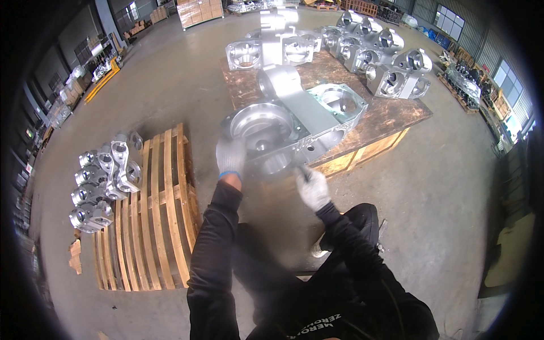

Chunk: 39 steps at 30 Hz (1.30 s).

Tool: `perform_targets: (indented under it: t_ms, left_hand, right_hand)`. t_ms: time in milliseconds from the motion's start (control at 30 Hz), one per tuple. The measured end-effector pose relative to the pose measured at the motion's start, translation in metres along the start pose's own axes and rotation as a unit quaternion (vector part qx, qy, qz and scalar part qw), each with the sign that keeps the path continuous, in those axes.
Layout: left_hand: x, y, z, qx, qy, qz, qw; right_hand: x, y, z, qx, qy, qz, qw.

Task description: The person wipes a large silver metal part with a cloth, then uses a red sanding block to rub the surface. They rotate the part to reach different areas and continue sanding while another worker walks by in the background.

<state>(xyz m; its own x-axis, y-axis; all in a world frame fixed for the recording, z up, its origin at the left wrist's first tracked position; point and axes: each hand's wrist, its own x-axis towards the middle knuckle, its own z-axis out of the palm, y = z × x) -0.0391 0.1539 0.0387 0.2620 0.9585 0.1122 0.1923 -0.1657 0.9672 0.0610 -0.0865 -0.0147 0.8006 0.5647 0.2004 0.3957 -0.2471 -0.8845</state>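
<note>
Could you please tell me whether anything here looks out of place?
A ragged brown scrap lies loose on the floor, left of the slatted wooden pallet; it looks like stray litter. Its material is hard to tell.

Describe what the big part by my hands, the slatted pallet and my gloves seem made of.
Part: metal, perhaps aluminium, smooth, from its silvery glare. Pallet: wood, apparently unpainted, given tan boards. Gloves: probably fabric, matte whitish, without shine; blur hides any weave.
</note>
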Motion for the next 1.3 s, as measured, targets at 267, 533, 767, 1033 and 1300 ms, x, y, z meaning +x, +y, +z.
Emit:
perform_targets:
  t_ms: [267, 533, 767, 1033, 1300]
  left_hand:
    - [-0.014, 0.022, -0.009, -0.060, -0.013, -0.004, 0.998]
    - [-0.062, 0.090, -0.013, 0.452, 0.180, 0.424, 0.764]
    - [-0.116, 0.093, 0.028, 0.394, 0.015, 0.447, 0.803]
    - [-0.104, 0.086, 0.021, 0.293, -0.022, 0.496, 0.817]
    - [-0.104, 0.084, 0.021, 0.299, -0.036, 0.493, 0.816]
  right_hand:
    - [-0.041, -0.030, 0.018, -0.030, -0.123, -0.036, 0.991]
    - [0.085, -0.115, -0.088, -0.136, 0.118, -0.361, 0.915]
    - [0.198, -0.123, -0.070, -0.367, -0.109, -0.290, 0.877]
    - [0.230, -0.123, -0.043, -0.418, -0.121, -0.359, 0.826]
    - [0.238, -0.139, -0.048, -0.470, -0.202, -0.400, 0.760]
